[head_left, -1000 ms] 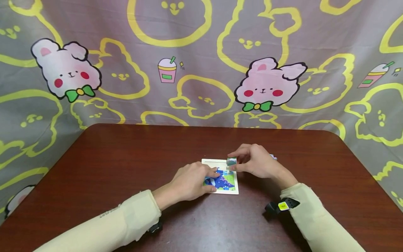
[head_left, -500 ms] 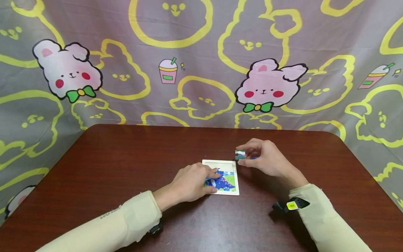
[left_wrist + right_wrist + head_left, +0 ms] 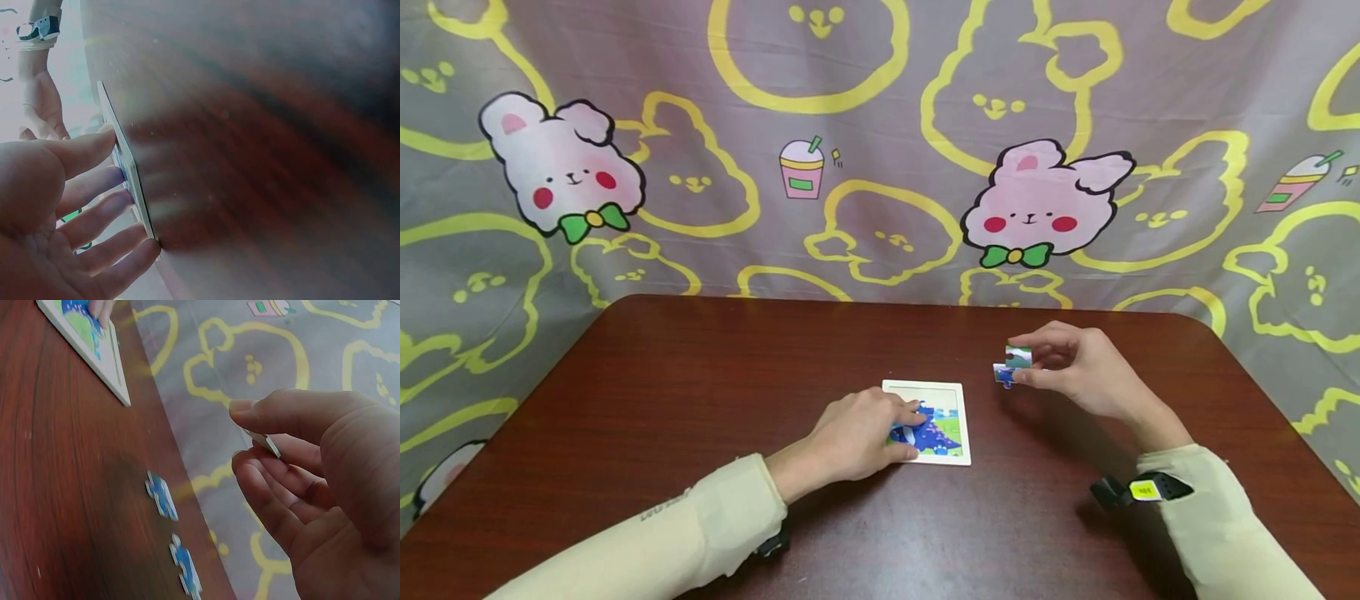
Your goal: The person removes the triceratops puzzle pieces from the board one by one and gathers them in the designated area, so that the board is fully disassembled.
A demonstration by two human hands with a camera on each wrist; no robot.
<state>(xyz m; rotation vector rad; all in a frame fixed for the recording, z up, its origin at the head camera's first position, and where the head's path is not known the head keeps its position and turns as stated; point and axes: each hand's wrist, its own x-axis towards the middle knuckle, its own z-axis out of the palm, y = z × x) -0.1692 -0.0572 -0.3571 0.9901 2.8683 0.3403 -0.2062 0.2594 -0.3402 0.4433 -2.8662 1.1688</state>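
Note:
My left hand (image 3: pixel 857 433) rests on the left side of a white-framed jigsaw board (image 3: pixel 936 394), fingers spread over the pieces. A dark blue figure with pink spots shows in its lower part; the top strip is bare cream. In the left wrist view, the fingertips (image 3: pixel 107 131) lie along the board's edge. Right of the board, my right hand (image 3: pixel 1086 371) pinches a green, white and grey jigsaw piece (image 3: pixel 1018 357) between thumb and fingers, above the table. Its edge (image 3: pixel 267 443) shows in the right wrist view. A blue jigsaw piece (image 3: pixel 1003 375) lies just below it.
Two loose blue jigsaw pieces, one nearer (image 3: pixel 185 569) and one farther (image 3: pixel 162 495), lie on the brown table (image 3: pixel 700 375) in the right wrist view. A patterned cloth (image 3: pixel 880 150) hangs behind the table's back edge.
My right hand has moved right, away from the board, still pinching the jigsaw piece. A blue piece on the table has come into view beneath it. My left hand has stayed put.

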